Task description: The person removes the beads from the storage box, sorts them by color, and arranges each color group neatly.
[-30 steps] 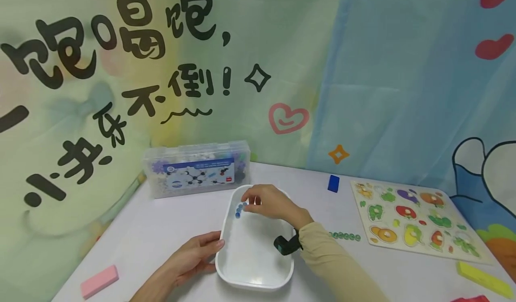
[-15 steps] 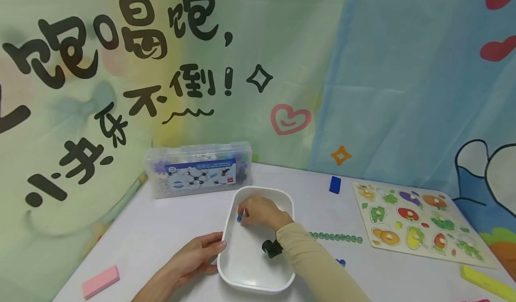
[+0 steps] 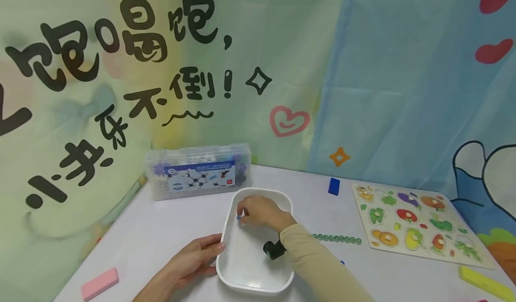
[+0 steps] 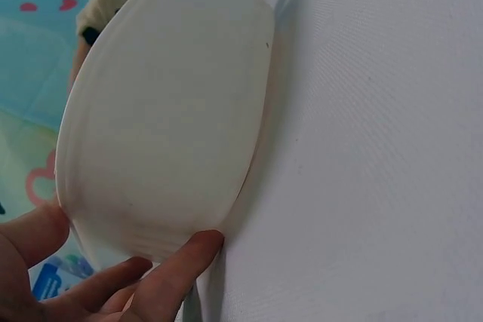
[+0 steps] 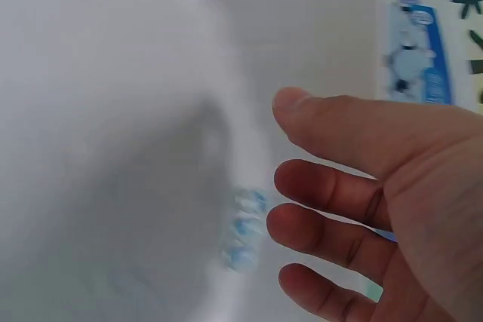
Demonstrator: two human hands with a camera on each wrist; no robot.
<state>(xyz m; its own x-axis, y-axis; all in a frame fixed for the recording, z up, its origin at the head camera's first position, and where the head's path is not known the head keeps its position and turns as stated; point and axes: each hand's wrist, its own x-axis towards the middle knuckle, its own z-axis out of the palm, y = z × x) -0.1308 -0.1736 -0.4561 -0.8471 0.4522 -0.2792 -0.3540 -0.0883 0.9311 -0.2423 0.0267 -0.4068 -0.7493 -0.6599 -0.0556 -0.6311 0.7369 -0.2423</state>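
Observation:
A white rectangular tray [image 3: 246,266] with rounded corners stands on the table. My left hand [image 3: 197,255] grips its left side, the thumb at the rim and the fingers against the outer wall [image 4: 173,111]. My right hand [image 3: 262,212] reaches inside near the far left wall, its fingers loosely bent. In the right wrist view, the thumb and fingertips stand apart with nothing between them. Several small clear-and-blue glass marbles [image 5: 245,228] lie in a short row by the tray wall, close to those fingertips. From the head view, the hand hides most of them.
A clear box of molecule-model parts [image 3: 197,172] stands behind the tray. To the right lie a row of green marbles [image 3: 338,239], a blue block [image 3: 333,186], a vegetable puzzle board [image 3: 419,226] and a yellow block [image 3: 485,283]. A pink block [image 3: 100,284] is at left.
My right hand has come down and toward me inside the tray, and now covers most of the blue marbles visible earlier. My left hand keeps its grip on the tray.

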